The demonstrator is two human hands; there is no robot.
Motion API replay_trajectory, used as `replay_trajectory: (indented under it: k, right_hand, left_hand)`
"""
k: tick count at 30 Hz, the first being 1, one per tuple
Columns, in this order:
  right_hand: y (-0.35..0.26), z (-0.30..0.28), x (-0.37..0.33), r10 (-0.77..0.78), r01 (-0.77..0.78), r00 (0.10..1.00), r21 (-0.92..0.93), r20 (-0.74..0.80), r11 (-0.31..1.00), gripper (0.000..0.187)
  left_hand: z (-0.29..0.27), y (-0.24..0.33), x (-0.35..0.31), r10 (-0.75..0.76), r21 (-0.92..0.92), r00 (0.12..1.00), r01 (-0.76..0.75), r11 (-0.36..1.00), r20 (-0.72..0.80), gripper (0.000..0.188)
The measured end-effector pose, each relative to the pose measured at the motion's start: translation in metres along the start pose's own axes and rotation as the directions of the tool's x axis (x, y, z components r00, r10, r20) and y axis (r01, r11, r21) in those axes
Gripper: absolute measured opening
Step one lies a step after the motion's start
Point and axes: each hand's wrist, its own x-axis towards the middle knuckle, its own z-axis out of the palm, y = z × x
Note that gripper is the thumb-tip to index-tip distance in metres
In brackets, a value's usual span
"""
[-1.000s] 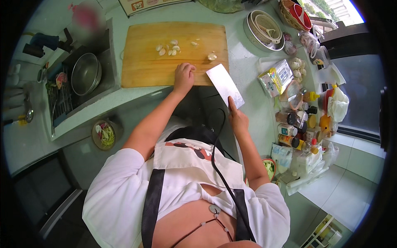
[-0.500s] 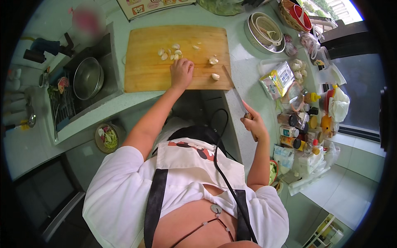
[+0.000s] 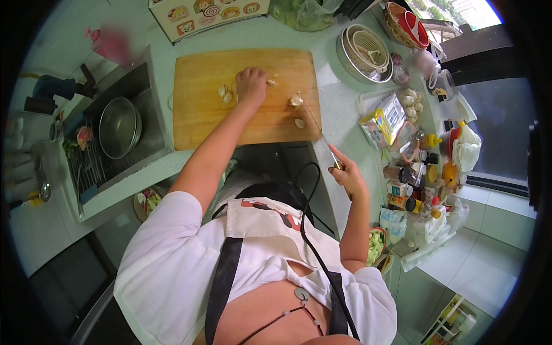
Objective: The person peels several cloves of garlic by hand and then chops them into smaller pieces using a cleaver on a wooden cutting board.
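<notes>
My left hand [image 3: 252, 86] is curled, palm down, over garlic cloves on the wooden cutting board [image 3: 201, 126]; its fingertips and the cloves beneath are hidden. A few pale cloves [image 3: 223, 91] show just left of it, and a small piece of garlic [image 3: 271, 83] lies to its right. In my right hand [image 3: 349, 175], at the board's right side, is the handle of a kitchen knife [image 3: 315, 122]. The thin-looking blade slants up and left over the board's edge, its tip near a partial garlic head [image 3: 296, 100]. A single clove [image 3: 299, 123] rests below that head.
To the left, a metal bowl [image 3: 120, 127] sits in the sink [image 3: 152, 86]. Nested strainers and a basin [image 3: 364, 54] stand at the back right. Whole garlic heads [image 3: 410, 103], a yellow-and-white packet [image 3: 384, 121] and several jars [image 3: 398, 188] line the right counter. A black cord hangs down my front.
My left hand has moved farther over the board, covering cloves that showed before. The knife tip has come nearer the partial garlic head. The whole view has shifted slightly.
</notes>
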Motion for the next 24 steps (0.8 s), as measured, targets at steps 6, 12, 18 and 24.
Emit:
replay_trajectory:
  k: [6, 12, 18, 24]
  right_hand:
    - [-0.007, -0.007, -0.014, 0.096, -0.115, 0.986, 0.137, 0.133, 0.984, 0.063]
    - [0.0, -0.013, -0.013, 0.131, -0.143, 0.983, 0.085, 0.126, 0.986, 0.063]
    - [-0.002, 0.009, 0.007, -0.008, 0.001, 0.999, 0.151, 0.044, 0.989, 0.059]
    - [0.004, 0.027, 0.011, -0.276, 0.273, 0.961, -0.251, 0.024, 0.929, 0.054]
  left_hand:
    - [0.008, 0.001, 0.003, 0.061, -0.019, 0.996, -0.06, 0.998, 0.071, 0.015]
    - [-0.009, 0.016, -0.028, 0.057, -0.088, 0.997, -0.052, 0.995, 0.052, 0.014]
    - [-0.025, 0.041, -0.082, 0.077, -0.177, 0.997, -0.076, 0.981, -0.003, 0.018]
    - [-0.047, 0.038, -0.101, -0.036, -0.21, 0.999, 0.03, 0.977, -0.027, 0.025]
